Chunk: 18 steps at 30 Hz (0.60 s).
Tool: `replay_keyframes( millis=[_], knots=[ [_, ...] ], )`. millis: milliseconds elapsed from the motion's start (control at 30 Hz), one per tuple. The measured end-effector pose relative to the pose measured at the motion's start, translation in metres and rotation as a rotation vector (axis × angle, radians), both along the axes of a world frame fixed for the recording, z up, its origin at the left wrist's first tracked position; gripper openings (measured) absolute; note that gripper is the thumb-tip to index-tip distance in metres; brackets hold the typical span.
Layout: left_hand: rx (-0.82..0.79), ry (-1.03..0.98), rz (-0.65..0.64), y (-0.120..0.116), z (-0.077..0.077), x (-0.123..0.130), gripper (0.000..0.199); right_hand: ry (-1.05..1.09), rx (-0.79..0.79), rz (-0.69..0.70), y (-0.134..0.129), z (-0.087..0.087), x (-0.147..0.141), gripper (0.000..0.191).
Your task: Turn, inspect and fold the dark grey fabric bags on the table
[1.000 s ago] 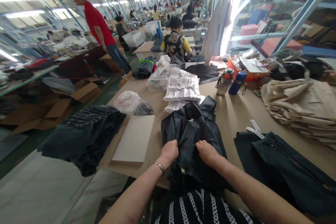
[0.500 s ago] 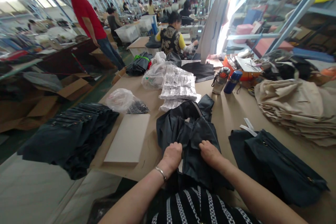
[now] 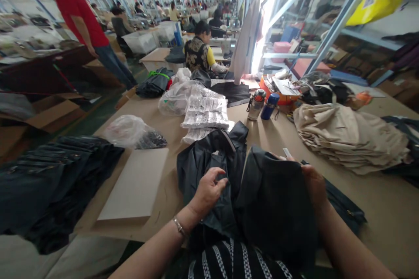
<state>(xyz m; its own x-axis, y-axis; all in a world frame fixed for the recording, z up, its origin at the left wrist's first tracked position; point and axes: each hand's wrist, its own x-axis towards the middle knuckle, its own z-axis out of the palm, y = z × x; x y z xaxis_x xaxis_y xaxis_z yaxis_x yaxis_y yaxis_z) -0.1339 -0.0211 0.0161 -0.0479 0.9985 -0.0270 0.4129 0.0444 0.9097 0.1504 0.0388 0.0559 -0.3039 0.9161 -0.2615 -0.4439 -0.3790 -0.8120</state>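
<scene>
My left hand (image 3: 211,187), with a metal bracelet at its wrist, is over a dark garment (image 3: 193,170) that lies bunched at the table's near edge. Its thumb and fingers are curled but apart, with nothing visible between them. My right hand (image 3: 316,185) grips the upper right edge of a dark fabric piece (image 3: 278,200), which hangs raised in front of me. Part of my right hand's fingers is hidden behind that fabric. Another dark piece with a zipper (image 3: 347,209) lies on the table at the right, partly covered.
A white board (image 3: 135,183) and stacked dark pieces (image 3: 59,174) are at the left. Plastic-wrapped packets (image 3: 206,111), a clear bottle (image 3: 257,104) and a blue bottle (image 3: 270,106) stand farther back. Beige fabric (image 3: 350,135) is piled at the right. A seated person (image 3: 198,52) works beyond.
My right hand has moved right and raised a dark fabric piece. My left hand has let go of the garment and its fingers have parted. The whole view has shifted to the right.
</scene>
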Motion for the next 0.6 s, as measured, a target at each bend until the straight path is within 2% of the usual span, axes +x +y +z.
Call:
replay_keyframes(
  millis=[67,133,200,267,333,433,533,600],
  knots=[
    [-0.076,-0.127,-0.047,0.01,0.008,0.021,0.022,0.121,-0.015,0.036,-0.003,0.023,-0.004,0.016],
    [-0.205,-0.312,-0.009,0.019,0.011,0.036,0.034,0.228,-0.011,0.067,-0.007,0.042,-0.009,0.019],
    [-0.394,-0.526,0.045,0.028,0.01,0.045,0.051,0.289,0.014,0.144,-0.013,0.055,-0.017,0.02],
    [-0.541,-0.711,0.032,0.035,0.009,0.049,0.06,0.348,0.038,0.287,-0.023,0.06,-0.03,0.022],
    [-0.597,-0.837,-0.096,0.036,0.01,0.05,0.061,0.408,0.045,0.472,-0.035,0.055,-0.046,0.025],
    [-0.648,-0.903,-0.324,0.029,0.015,0.048,0.047,0.539,-0.015,0.717,-0.051,0.032,-0.066,0.028],
    [-0.67,-0.865,-0.378,0.017,0.022,0.047,0.033,0.66,-0.124,0.797,-0.063,0.002,-0.076,0.018],
    [-0.654,-0.843,-0.382,0.011,0.024,0.047,0.029,0.674,-0.173,0.819,-0.068,-0.012,-0.077,0.013]
  ],
)
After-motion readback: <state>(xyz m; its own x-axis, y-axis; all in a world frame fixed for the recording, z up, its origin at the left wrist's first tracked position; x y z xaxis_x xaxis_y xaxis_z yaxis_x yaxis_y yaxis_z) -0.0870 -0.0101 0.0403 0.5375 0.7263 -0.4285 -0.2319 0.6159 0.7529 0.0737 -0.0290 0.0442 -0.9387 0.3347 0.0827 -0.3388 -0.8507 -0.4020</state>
